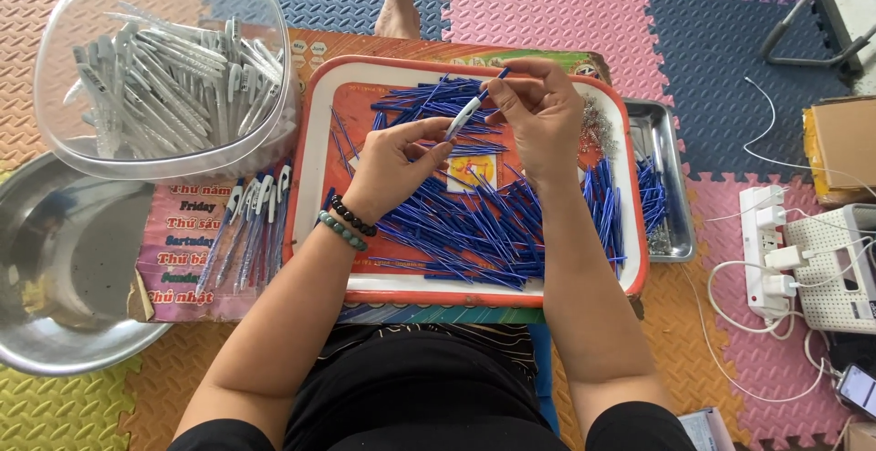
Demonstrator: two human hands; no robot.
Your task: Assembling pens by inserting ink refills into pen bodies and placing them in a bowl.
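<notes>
Over the middle of the frame, both hands meet above an orange-rimmed tray (pixel 315 141). The left hand (pixel 394 164) pinches the lower end of a white pen barrel (pixel 465 115) between thumb and fingertips, so its grip is pressed onto the barrel. The right hand (pixel 540 114) has its fingers curled, pinching a blue refill (pixel 493 81) that sticks out of the barrel's upper end and points toward the upper right. The barrel is tilted, held in the air just above the tray and apart from the things lying in it.

Across the tray lies a loose heap of blue refills (pixel 474 228), thickest in the lower centre and along the right side. Near the tray's upper right corner sits a small pile of metal springs (pixel 598 127). Just right of the tray a small steel tray (pixel 673 168) holds more blue refills.

At the upper left a clear plastic bowl (pixel 64 77) is filled with white pen barrels. Below it, a row of finished pens (pixel 251 223) lies on the bench, just left of the orange-rimmed tray. A large steel basin (pixel 55 269) sits at the lower left. At the right edge a white power strip (pixel 762 241) rests on the foam floor mats (pixel 712 50). Two bead bracelets (pixel 349 223) circle the left wrist.
</notes>
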